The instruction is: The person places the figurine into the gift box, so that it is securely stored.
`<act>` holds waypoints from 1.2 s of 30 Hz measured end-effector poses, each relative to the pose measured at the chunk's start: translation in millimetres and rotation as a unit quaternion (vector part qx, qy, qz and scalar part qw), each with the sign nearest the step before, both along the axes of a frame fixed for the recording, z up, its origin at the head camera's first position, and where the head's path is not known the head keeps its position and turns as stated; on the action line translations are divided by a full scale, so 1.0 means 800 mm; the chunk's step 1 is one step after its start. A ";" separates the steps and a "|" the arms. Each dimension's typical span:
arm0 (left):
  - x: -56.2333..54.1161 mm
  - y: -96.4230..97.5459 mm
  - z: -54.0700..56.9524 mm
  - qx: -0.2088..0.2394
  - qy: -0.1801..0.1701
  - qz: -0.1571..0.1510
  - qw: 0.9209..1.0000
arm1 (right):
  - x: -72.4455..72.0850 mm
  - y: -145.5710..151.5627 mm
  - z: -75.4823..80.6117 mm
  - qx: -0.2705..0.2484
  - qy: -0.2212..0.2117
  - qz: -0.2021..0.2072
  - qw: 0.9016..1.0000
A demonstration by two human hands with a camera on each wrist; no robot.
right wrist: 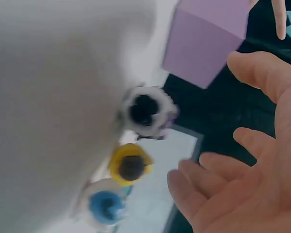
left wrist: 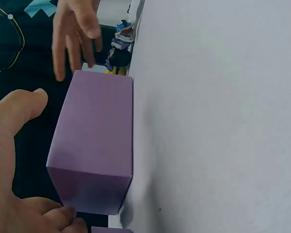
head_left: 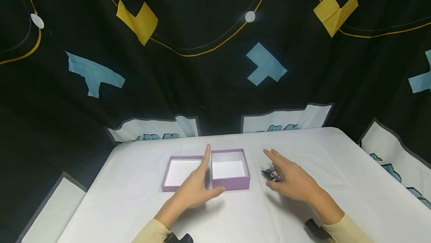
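A lilac open-topped box (head_left: 231,184) with a white inside stands on the table. My left hand (head_left: 195,188) hovers at its left side with fingers extended and thumb spread, in front of a shallower lilac tray (head_left: 170,188), like a lid, that it partly covers. To the right, my right hand (head_left: 293,179) is held above the table beside a few small figures (head_left: 273,175), fingers loosely extended and holding nothing. In the right wrist view the figures stand in a row: a white-and-black one (right wrist: 148,112), a yellow one (right wrist: 129,165) and a blue-and-white one (right wrist: 105,206).
A white cloth covers the table (head_left: 134,198). Behind it hangs a black curtain (head_left: 202,86) with yellow and blue shapes, and white lettered panels (head_left: 286,120) show along the table's far edge.
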State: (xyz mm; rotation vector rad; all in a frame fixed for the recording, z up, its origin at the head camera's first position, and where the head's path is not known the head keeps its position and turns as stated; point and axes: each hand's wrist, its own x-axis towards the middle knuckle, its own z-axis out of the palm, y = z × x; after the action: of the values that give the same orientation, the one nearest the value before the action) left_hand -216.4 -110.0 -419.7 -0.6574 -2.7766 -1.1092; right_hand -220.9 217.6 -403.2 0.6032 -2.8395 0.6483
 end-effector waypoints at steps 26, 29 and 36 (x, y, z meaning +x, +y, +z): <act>-0.003 0.004 -0.006 -0.033 0.035 -0.004 0.999 | -0.015 0.004 -0.017 -0.008 -0.030 0.001 1.000; -0.002 0.003 -0.006 -0.034 0.035 -0.004 0.999 | -0.017 0.001 -0.020 -0.009 -0.018 0.009 1.000; -0.003 0.002 -0.007 -0.032 0.038 -0.010 0.999 | -0.015 -0.006 -0.020 -0.005 -0.019 0.002 1.000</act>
State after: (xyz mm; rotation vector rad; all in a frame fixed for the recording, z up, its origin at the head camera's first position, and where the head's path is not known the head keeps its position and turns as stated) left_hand -218.4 -108.4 -425.6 -0.7199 -2.7566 -0.9819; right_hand -233.0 213.2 -419.2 0.6019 -2.8692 0.6822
